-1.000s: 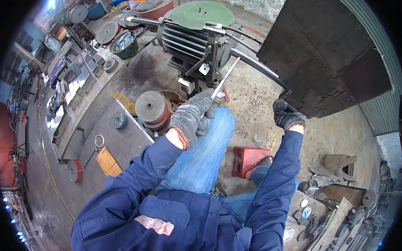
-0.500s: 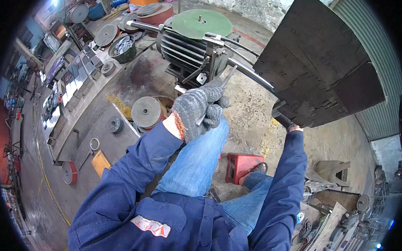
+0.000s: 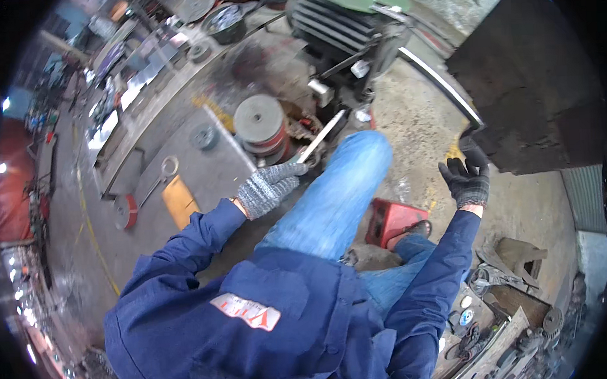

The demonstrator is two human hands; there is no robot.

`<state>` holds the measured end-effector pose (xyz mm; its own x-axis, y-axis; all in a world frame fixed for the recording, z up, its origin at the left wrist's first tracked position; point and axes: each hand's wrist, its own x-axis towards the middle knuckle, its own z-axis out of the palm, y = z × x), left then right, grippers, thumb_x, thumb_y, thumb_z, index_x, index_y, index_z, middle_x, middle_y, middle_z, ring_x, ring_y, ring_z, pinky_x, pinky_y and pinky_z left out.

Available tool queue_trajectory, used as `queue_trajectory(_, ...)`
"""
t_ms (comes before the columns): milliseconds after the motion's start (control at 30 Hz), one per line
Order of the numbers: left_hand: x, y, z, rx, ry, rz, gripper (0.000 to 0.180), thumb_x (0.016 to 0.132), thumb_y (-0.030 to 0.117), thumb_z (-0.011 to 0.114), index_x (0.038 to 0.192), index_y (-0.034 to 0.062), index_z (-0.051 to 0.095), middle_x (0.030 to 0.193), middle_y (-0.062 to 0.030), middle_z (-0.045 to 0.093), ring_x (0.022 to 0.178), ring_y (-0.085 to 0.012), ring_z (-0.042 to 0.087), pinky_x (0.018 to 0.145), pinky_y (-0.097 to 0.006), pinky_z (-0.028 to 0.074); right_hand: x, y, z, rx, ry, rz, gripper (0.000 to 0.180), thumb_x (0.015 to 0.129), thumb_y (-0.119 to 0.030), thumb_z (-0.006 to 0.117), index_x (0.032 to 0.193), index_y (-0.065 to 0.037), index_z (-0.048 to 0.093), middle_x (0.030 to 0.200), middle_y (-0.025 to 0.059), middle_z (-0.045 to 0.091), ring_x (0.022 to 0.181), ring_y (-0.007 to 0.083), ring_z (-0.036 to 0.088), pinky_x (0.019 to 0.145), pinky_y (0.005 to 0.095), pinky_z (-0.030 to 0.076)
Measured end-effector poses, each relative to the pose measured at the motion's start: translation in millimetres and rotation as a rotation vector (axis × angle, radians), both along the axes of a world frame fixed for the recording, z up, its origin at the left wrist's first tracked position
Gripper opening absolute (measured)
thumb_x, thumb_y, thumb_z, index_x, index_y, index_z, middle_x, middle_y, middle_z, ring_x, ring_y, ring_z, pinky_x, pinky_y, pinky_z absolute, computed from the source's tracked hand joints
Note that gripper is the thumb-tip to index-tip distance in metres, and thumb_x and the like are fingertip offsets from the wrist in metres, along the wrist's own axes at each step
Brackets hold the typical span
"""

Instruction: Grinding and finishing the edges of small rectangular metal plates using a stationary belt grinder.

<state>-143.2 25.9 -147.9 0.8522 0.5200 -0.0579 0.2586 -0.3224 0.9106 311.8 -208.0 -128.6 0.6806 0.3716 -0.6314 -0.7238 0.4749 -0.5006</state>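
Concrete floor (image 3: 408,119): one ribbed motor (image 3: 331,29), one red stool (image 3: 383,221). Left hand (image 3: 270,189) clamps one flat strip (image 3: 323,137); right hand (image 3: 466,182), fingers spread, near one bar (image 3: 440,82).

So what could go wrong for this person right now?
Two things, perhaps. The left hand holds the pale bar near one end, its free end angled toward the ribbed machine, so it might slip or knock against something there. And the sandalled foot is close beside the red stool, so a careless step could jar the stool or cause a stumble.
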Motion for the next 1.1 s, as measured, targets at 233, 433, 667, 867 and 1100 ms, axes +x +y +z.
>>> queue_trajectory(233, -148.1, -3.2, -99.0, 0.267, 0.344, 0.647, 0.035, 0.103, 0.015, 0.05, 0.136, 0.0077, 0.061, 0.129, -0.0197, 0.066, 0.12, -0.0362, 0.062, 0.103, -0.04, 0.049, 37.0, 6.7, -48.2, 0.854, 0.141, 0.198, 0.046, 0.106, -0.028, 0.045, 0.145, -0.004, 0.048, 0.135, 0.0149, 0.063, 0.114, 0.0242, 0.063, 0.098, 0.0411, 0.054)
queue_trajectory(433, -214.4, 58.1, -242.1, -0.32, -0.196, 1.028, 0.038, 0.102, 0.025, 0.051, 0.134, 0.0077, 0.062, 0.12, -0.0146, 0.069, 0.106, -0.0312, 0.063, 0.098, -0.036, 0.048, 75.3, -19.7, -58.6, 0.907, 0.133, -0.113, 0.025, 0.095, -0.022, 0.055, 0.109, -0.005, 0.067, 0.1, 0.0087, 0.071, 0.073, 0.0221, 0.063, 0.055, 0.0335, 0.05)
queue_trajectory(667, -134.6, 49.5, -172.5, 0.371, 0.743, 1.015, 0.051, 0.097, 0.038, 0.059, 0.13, -0.0017, 0.06, 0.118, -0.0206, 0.065, 0.109, -0.0353, 0.061, 0.097, -0.043, 0.048, -31.1, -95.4, -22.3, 0.57, -0.04, -0.46, 0.023, 0.093, -0.025, 0.058, 0.102, -0.006, 0.066, 0.079, 0.0059, 0.061, 0.058, 0.0179, 0.055, 0.048, 0.0303, 0.045)
queue_trajectory(867, 7.3, -11.3, -23.6, -0.15, -0.326, 0.404, 0.05, 0.097, 0.012, 0.067, 0.143, 0.003, 0.051, 0.13, -0.0143, 0.063, 0.122, -0.0193, 0.059, 0.1, -0.033, 0.051, -166.6, -75.2, 9.3, 0.101, -0.244, -0.339, 0.042, 0.09, -0.043, 0.064, 0.113, -0.007, 0.066, 0.084, 0.0052, 0.063, 0.064, 0.0188, 0.057, 0.048, 0.0287, 0.045)
queue_trajectory(1100, 70.9, -44.1, 69.0, -0.76, -0.683, 0.335, 0.054, 0.102, 0.021, 0.062, 0.149, 0.0066, 0.04, 0.148, -0.0075, 0.049, 0.128, -0.0156, 0.052, 0.107, -0.036, 0.047, -264.0, 47.9, 51.6, -0.09, -0.821, 0.397, 0.062, 0.1, -0.047, 0.06, 0.148, -0.01, 0.049, 0.135, 0.0103, 0.061, 0.119, 0.0216, 0.061, 0.1, 0.0414, 0.053)
